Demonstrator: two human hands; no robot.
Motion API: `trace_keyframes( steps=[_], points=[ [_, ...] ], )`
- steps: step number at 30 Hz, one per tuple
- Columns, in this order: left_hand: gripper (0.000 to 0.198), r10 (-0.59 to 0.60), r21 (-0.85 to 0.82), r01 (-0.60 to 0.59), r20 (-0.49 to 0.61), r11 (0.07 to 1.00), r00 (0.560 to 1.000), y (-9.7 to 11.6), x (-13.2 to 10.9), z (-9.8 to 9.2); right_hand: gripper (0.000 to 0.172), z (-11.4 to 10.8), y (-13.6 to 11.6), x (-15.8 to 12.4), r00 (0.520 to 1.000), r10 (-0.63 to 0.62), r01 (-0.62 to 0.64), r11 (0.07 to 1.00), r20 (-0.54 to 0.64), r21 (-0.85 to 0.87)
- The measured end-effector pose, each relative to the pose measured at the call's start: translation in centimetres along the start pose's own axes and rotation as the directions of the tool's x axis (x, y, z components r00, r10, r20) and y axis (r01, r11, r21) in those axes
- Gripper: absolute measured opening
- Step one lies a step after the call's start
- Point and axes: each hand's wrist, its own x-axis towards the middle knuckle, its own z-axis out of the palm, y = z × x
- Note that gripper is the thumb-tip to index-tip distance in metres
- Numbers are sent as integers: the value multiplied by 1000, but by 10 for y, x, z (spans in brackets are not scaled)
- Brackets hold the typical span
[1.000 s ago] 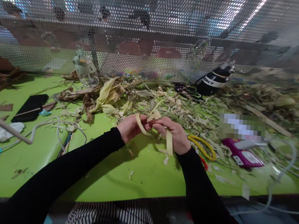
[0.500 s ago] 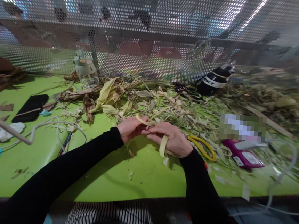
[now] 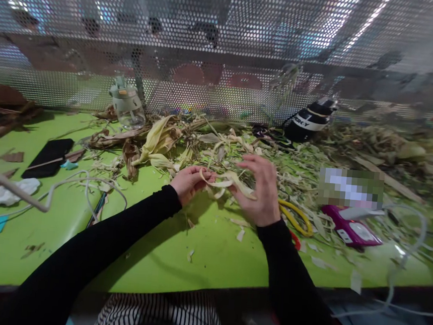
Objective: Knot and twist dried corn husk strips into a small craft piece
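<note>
Between the fingertips of my left hand [image 3: 188, 184], closed in a pinch, is one end of a pale corn husk strip [image 3: 219, 184]. The strip curls up at that end and stretches right, towards my right hand [image 3: 262, 196]. That hand is open, its fingers raised and apart, with the thumb low beside the strip. Whether the thumb touches it, I cannot tell. Just beyond both hands lies a heap of dry husk shreds, with a larger yellowish husk [image 3: 158, 139] at its left. Pliers or scissors with yellow handles [image 3: 298, 217] lie partly hidden behind my right wrist.
A clear bottle [image 3: 128, 105] and a black bottle [image 3: 309, 121] stand at the back by a perforated metal screen [image 3: 214, 96]. On the left are a black phone [image 3: 48, 158] and white cables [image 3: 61, 182]. A purple device [image 3: 354, 230] lies right on the green table [image 3: 155, 258].
My right hand has opened and lifted its fingers away from my left. The husk strip that hung over the right hand now lies stretched between the hands. My left hand has barely moved.
</note>
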Motion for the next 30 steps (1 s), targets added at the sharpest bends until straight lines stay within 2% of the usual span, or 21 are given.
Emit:
trace_keyframes(
  steps=[2,4,6,8,10,13,15,18,22,26,30],
  points=[
    [12,28,-57,-30,-37,998,999,0,1,1,19,8,-6,-2,997,-63,67,991,45,-116],
    [15,60,-108,-66,-57,992,997,-1,1,2,22,17,-12,-5,986,-51,85,972,156,-217],
    [15,101,-117,-108,-63,987,993,-2,2,2,21,21,-16,-7,975,-43,103,958,217,-269],
    [14,158,-26,-158,-28,987,987,-4,4,-1,19,20,-20,-7,973,-76,136,950,216,-280],
    [15,225,127,-228,41,965,974,-5,7,-4,19,15,-24,-6,981,-106,152,941,164,-303],
    [16,245,242,-278,158,930,957,-5,8,-6,19,10,-26,-3,994,-75,92,967,81,-239],
    [15,170,224,-215,204,950,964,-4,6,-5,20,9,-23,-1,998,24,-22,999,60,-47],
    [11,44,146,-72,191,987,981,-2,2,-2,20,11,-16,0,983,180,-181,972,22,147],
    [10,-17,52,9,163,999,986,-1,-3,0,18,14,-11,-2,984,175,-172,981,-25,88],
    [13,2,11,-4,159,1000,987,-2,-4,1,16,16,-13,-3,994,110,-110,994,3,15],
    [26,-57,-60,60,60,996,997,-2,-3,3,16,15,-15,-3,994,107,-107,994,-30,-12]
  ],
)
